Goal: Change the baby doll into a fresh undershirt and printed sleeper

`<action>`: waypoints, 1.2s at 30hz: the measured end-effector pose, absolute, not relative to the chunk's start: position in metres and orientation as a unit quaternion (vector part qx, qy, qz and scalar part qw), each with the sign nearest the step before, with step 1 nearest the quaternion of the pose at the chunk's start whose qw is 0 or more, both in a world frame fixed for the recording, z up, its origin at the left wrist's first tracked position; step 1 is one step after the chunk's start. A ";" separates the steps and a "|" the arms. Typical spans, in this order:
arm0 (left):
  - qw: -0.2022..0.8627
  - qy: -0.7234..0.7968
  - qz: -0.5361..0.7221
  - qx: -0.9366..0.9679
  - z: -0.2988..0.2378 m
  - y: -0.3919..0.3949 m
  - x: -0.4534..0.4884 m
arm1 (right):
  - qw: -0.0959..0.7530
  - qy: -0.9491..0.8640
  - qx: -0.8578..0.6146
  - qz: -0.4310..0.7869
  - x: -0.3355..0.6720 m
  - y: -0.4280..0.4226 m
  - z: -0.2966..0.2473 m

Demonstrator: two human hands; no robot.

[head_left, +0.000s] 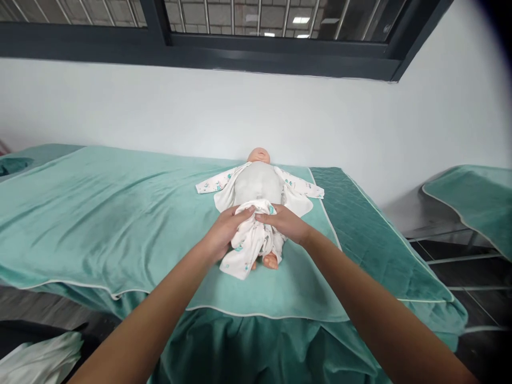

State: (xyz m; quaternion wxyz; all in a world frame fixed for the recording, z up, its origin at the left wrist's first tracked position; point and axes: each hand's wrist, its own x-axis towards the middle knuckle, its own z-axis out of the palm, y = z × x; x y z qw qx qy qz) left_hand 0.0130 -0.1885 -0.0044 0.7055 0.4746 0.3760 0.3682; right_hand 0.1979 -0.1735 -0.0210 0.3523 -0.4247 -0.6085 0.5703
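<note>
A baby doll [259, 155] lies on its back on the green bed cover, its head toward the wall. It wears a white printed baby top [219, 182] that is spread apart at the front, over a pale grey-white torso [258, 181]. My left hand [228, 228] and my right hand [288, 221] both grip the waist of white printed baby pants [250, 242] at the doll's lower belly. The fabric is bunched between my thumbs, and one leg of it hangs loose to the left. A bare doll foot [270, 261] shows below the cloth; the other is mostly covered.
The bed has a light green cover [100, 213] over a darker quilted one [372, 240]. Behind stands a white wall [200, 106] under a dark window frame [260, 56]. Another green-covered bed [476, 197] is at the right. Pale cloth [44, 357] lies at the lower left.
</note>
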 end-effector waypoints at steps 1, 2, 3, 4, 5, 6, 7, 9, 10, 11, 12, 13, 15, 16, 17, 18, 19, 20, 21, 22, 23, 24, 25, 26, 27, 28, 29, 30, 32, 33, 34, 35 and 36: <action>0.708 0.385 0.375 0.458 -0.005 -0.200 0.012 | 0.349 -0.632 -0.433 0.539 0.198 -0.171 -0.023; 0.707 0.395 0.389 0.440 -0.005 -0.212 0.011 | 0.338 -0.660 -0.444 0.503 0.198 -0.169 -0.024; 0.703 0.409 0.401 0.423 -0.007 -0.226 0.010 | 0.320 -0.688 -0.453 0.467 0.197 -0.167 -0.025; 0.696 0.427 0.413 0.403 -0.008 -0.239 0.009 | 0.300 -0.711 -0.461 0.438 0.196 -0.166 -0.025; 0.692 0.442 0.425 0.381 -0.010 -0.252 0.008 | 0.280 -0.729 -0.465 0.416 0.194 -0.165 -0.025; 0.689 0.453 0.437 0.359 -0.012 -0.264 0.008 | 0.263 -0.742 -0.467 0.402 0.192 -0.165 -0.025; 0.690 0.458 0.449 0.335 -0.014 -0.275 0.008 | 0.252 -0.751 -0.467 0.392 0.189 -0.165 -0.025; 0.698 0.453 0.472 0.292 -0.019 -0.294 0.010 | 0.241 -0.764 -0.466 0.377 0.184 -0.166 -0.026; 0.702 0.449 0.481 0.272 -0.023 -0.301 0.012 | 0.235 -0.770 -0.467 0.366 0.181 -0.166 -0.027; 0.706 0.445 0.489 0.252 -0.027 -0.308 0.014 | 0.229 -0.775 -0.471 0.354 0.179 -0.168 -0.028; 0.709 0.446 0.495 0.232 -0.031 -0.313 0.016 | 0.223 -0.779 -0.475 0.342 0.178 -0.169 -0.029; 0.710 0.449 0.499 0.212 -0.037 -0.318 0.017 | 0.217 -0.783 -0.480 0.330 0.177 -0.170 -0.030; 0.702 0.462 0.506 0.194 -0.049 -0.322 0.018 | 0.205 -0.790 -0.490 0.307 0.177 -0.173 -0.031; 0.691 0.471 0.510 0.202 -0.056 -0.322 0.017 | 0.200 -0.793 -0.494 0.297 0.177 -0.175 -0.031; 0.670 0.486 0.516 0.223 -0.063 -0.321 0.014 | 0.195 -0.795 -0.498 0.287 0.177 -0.176 -0.031; 0.640 0.507 0.517 0.256 -0.070 -0.319 0.010 | 0.191 -0.797 -0.501 0.279 0.178 -0.178 -0.031; 0.604 0.533 0.512 0.299 -0.077 -0.315 0.005 | 0.188 -0.798 -0.504 0.273 0.178 -0.179 -0.031; 0.562 0.562 0.499 0.345 -0.082 -0.311 0.001 | 0.185 -0.798 -0.506 0.268 0.178 -0.180 -0.031; 0.523 0.586 0.481 0.390 -0.086 -0.306 -0.004 | 0.184 -0.799 -0.508 0.265 0.178 -0.181 -0.031; 0.488 0.605 0.462 0.429 -0.088 -0.300 -0.007 | 0.184 -0.799 -0.509 0.264 0.178 -0.182 -0.031; 0.462 0.616 0.443 0.459 -0.088 -0.294 -0.010 | 0.185 -0.799 -0.508 0.264 0.177 -0.183 -0.031; 0.446 0.622 0.428 0.481 -0.087 -0.288 -0.011 | 0.189 -0.797 -0.507 0.267 0.177 -0.184 -0.031; 0.439 0.624 0.416 0.495 -0.084 -0.282 -0.011 | 0.195 -0.795 -0.506 0.272 0.177 -0.185 -0.031; 0.439 0.622 0.406 0.505 -0.080 -0.276 -0.011 | 0.203 -0.792 -0.505 0.278 0.177 -0.185 -0.032; 0.442 0.616 0.399 0.516 -0.076 -0.271 -0.011 | 0.214 -0.787 -0.503 0.286 0.178 -0.186 -0.032; 0.444 0.606 0.397 0.527 -0.072 -0.266 -0.011 | 0.228 -0.782 -0.501 0.294 0.179 -0.186 -0.032; 0.444 0.593 0.397 0.542 -0.068 -0.261 -0.011 | 0.243 -0.776 -0.497 0.303 0.181 -0.186 -0.033; 0.440 0.579 0.399 0.559 -0.066 -0.257 -0.012 | 0.258 -0.770 -0.492 0.314 0.182 -0.186 -0.033; 0.427 0.555 0.396 0.593 -0.063 -0.247 -0.016 | 0.287 -0.759 -0.479 0.334 0.185 -0.185 -0.035; 0.422 0.546 0.393 0.608 -0.062 -0.242 -0.019 | 0.298 -0.754 -0.473 0.345 0.186 -0.183 -0.036; 0.416 0.539 0.389 0.621 -0.061 -0.237 -0.021 | 0.306 -0.749 -0.468 0.355 0.187 -0.182 -0.037; 0.410 0.534 0.388 0.629 -0.061 -0.231 -0.023 | 0.312 -0.744 -0.464 0.365 0.188 -0.181 -0.038; 0.403 0.532 0.392 0.634 -0.060 -0.225 -0.025 | 0.317 -0.740 -0.461 0.374 0.188 -0.179 -0.038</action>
